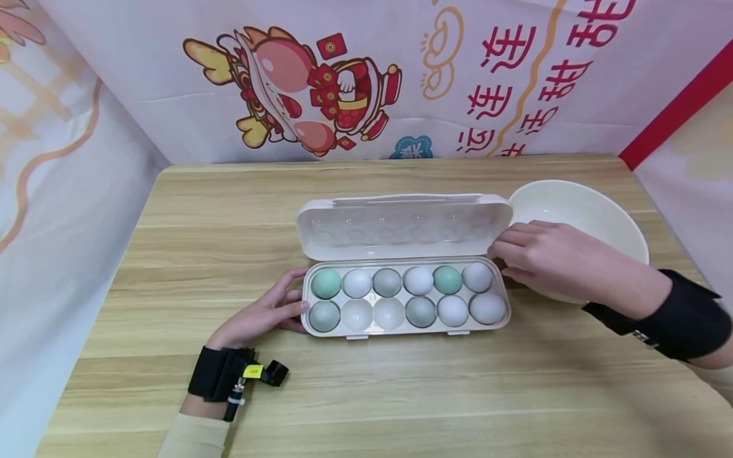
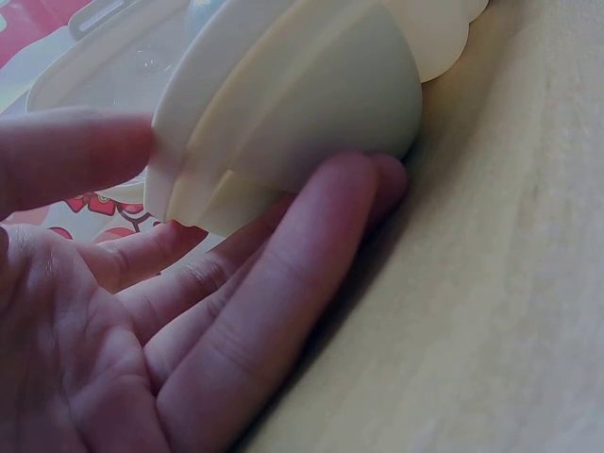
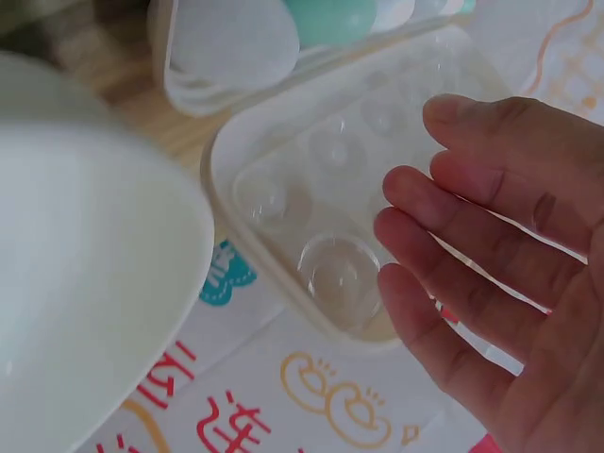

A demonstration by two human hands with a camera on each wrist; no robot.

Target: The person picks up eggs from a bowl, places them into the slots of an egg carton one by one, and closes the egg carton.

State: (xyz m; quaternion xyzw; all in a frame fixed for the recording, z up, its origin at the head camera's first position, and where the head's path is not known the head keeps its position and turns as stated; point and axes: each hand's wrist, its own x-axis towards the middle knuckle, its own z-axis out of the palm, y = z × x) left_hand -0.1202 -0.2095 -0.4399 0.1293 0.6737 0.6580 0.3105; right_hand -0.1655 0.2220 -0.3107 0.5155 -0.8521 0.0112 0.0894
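Left hand grips carton's left end, thumb on rim, likely steadying it mid-table. Two bare cups, near row; other ten seat eggs, presumably so none roll. Right hand empty, fingers loosely bent, between carton and bowl. Lid tipped back far side, leaving cups reachable.

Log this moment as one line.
left hand: holds egg carton at left end | right hand: empty, near raised lid | eggs: ten seated | near-row cups: two empty | bowl: right of carton
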